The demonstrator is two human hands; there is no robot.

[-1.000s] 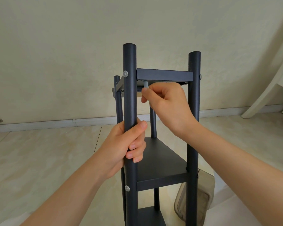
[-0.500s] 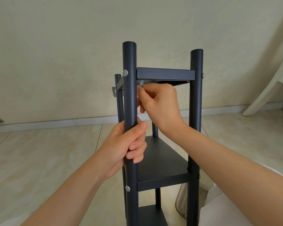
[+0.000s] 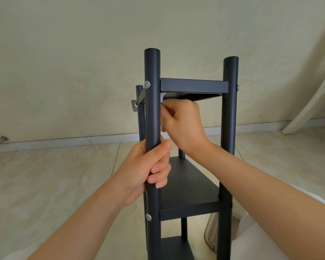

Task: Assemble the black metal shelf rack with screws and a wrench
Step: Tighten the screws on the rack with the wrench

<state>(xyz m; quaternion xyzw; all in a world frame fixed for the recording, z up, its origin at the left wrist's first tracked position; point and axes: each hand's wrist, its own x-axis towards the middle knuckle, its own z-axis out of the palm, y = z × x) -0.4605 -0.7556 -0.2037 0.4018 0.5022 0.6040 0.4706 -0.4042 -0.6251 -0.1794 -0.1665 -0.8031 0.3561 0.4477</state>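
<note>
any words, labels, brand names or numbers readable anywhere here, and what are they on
None: no text can be read in this view.
The black rack is plain on its posts and shelves.
The screw heads show no marks.
The small metal plate on the far post is too small to tell.
The wrench is mostly hidden in the right hand.
</note>
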